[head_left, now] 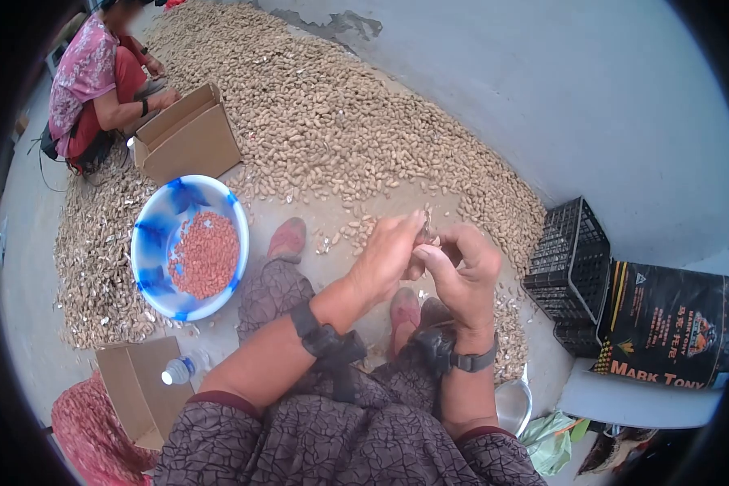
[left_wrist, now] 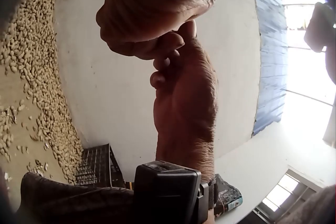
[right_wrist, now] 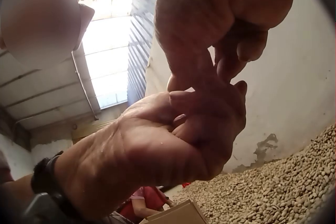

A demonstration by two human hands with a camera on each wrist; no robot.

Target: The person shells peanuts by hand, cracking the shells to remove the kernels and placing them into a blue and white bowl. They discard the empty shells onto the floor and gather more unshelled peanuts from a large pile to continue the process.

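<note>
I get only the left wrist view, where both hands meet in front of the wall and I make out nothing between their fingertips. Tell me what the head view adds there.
Observer: A small pale piece shows at the fingertips where the left hand and right hand meet; I cannot tell exactly what it is.
Operator: Now name one container off to the left.
Observer: A blue-and-white basin.
Operator: Report its contents.
Observer: Reddish-pink kernels, covering part of the bottom.
</note>
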